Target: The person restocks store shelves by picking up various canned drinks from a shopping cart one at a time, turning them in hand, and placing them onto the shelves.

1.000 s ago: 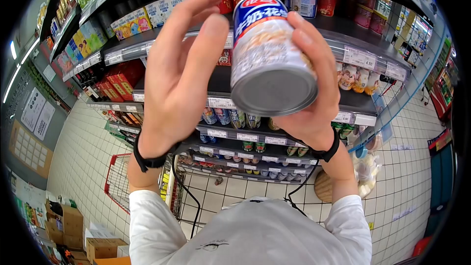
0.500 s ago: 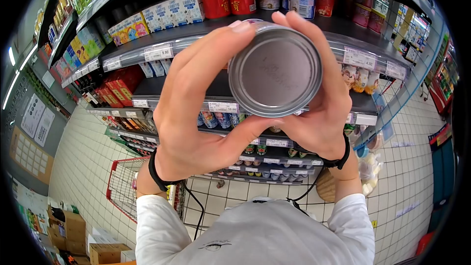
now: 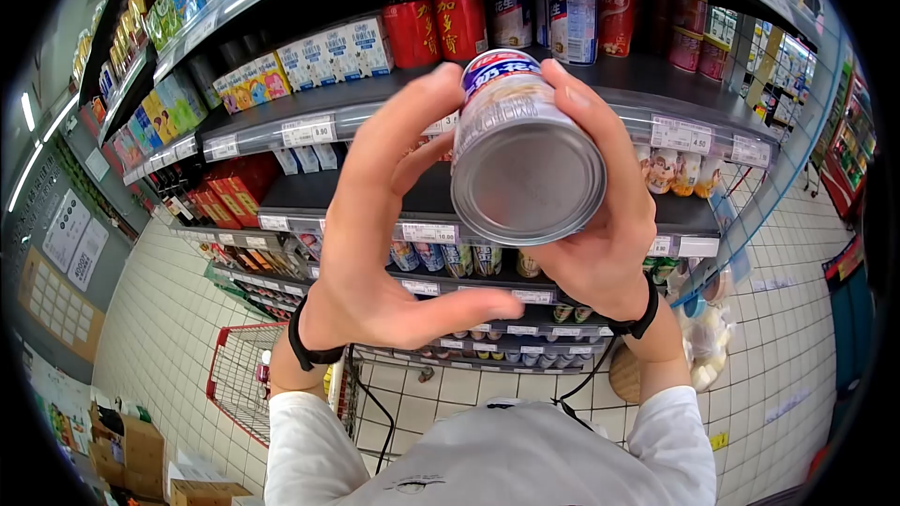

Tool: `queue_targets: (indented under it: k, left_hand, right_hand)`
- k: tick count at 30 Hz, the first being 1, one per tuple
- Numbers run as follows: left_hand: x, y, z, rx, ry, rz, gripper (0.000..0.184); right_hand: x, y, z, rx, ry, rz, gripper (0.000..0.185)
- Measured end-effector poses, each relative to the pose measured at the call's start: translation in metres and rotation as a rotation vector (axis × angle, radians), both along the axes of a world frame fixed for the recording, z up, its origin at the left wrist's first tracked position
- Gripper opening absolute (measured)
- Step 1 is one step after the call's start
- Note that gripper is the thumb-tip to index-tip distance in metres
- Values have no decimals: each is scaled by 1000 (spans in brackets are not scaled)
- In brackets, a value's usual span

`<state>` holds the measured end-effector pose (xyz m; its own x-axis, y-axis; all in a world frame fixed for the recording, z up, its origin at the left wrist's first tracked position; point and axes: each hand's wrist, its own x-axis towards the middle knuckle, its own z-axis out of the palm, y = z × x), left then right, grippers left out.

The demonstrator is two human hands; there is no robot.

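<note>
A drink can [image 3: 511, 117] with a white, blue and red printed label is tilted so that its plain silver bottom faces me. My right hand [image 3: 607, 234] is wrapped round the can's right side, fingers along the label. On the other side, my left hand [image 3: 361, 258] is open, thumb stretched out low and fingers curved up beside the can. Its fingertips come close to the can's upper left edge; whether they touch it I cannot tell. Behind the hands, the shelf [image 3: 328, 98] carries red cans [image 3: 436, 28] and blue-and-white cans [image 3: 572, 19].
White drink cartons [image 3: 337, 54] stand on the shelf to the left. Lower shelves hold more cans and bottles. A red-rimmed shopping cart [image 3: 246, 379] is at lower left, with cardboard boxes [image 3: 141, 454] beyond it. Clear blue-edged panels [image 3: 797, 150] close the shelf's right end.
My left hand has loosened from the can, its thumb swinging down and away. The can has tipped in my right hand, so its label shows above the bottom.
</note>
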<state>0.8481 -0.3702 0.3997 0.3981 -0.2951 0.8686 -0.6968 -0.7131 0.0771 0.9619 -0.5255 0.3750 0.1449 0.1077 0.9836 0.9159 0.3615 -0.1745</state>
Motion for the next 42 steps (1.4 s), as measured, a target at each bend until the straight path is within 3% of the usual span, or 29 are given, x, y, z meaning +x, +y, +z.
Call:
queue_targets:
  k: [1, 3, 5, 8, 11, 17, 19, 24, 26, 27, 29, 31, 33, 34, 35, 38, 40, 42]
  left_hand:
    - [3, 2, -1, -95, 52, -110, 112]
    - [6, 7, -2, -350, 191, -257, 98]
    - [5, 1, 5, -645, 347, -161, 76]
    - [18, 13, 7, -818, 618, -288, 58]
    - [22, 4, 12, -983, 758, -360, 52]
    - [34, 2, 16, -927, 672, -403, 44]
    - [41, 4, 20, -864, 602, -337, 44]
    - [68, 6, 25, -721, 435, -242, 46]
    - [76, 5, 27, -681, 318, -203, 44]
    - [80, 7, 30, -680, 319, -206, 44]
    - [91, 13, 39, -679, 308, -186, 41]
    - [100, 18, 48, -675, 302, -135, 42]
    - [107, 21, 54, -642, 362, -76, 44]
    - [108, 22, 53, -663, 366, -96, 47]
    - [109, 23, 52, -675, 358, -95, 47]
    - [142, 36, 60, -473, 375, 29, 62]
    - [152, 42, 64, -477, 421, 58, 62]
    - [164, 42, 61, -418, 409, 98, 61]
  right_hand:
    - [2, 1, 0, 8, -3, -3, 73]
    - [8, 2, -2, 80, -103, -86, 71]
    - [16, 6, -3, 107, -153, -71, 67]
    - [21, 14, -5, 168, -296, -5, 58]
    - [31, 14, -10, 82, -368, 4, 54]
    - [47, 12, -5, 14, -367, -20, 62]
    - [42, 5, 5, -95, -321, -124, 70]
    - [47, -2, 16, -160, -268, -100, 82]
    - [50, -5, 18, -228, -229, -329, 92]
    - [52, -3, 21, -228, -230, -332, 92]
    - [58, 5, 29, -316, -44, -97, 94]
    - [65, 9, 39, -282, -46, -89, 88]
    - [73, 7, 56, -492, 196, -80, 83]
    - [78, 13, 52, -316, 54, -94, 63]
    - [103, 20, 59, -449, 144, -220, 58]
    - [125, 26, 69, -553, 115, -347, 57]
    - [141, 29, 85, -738, 149, -496, 51]
    - [143, 34, 85, -761, 179, -520, 49]
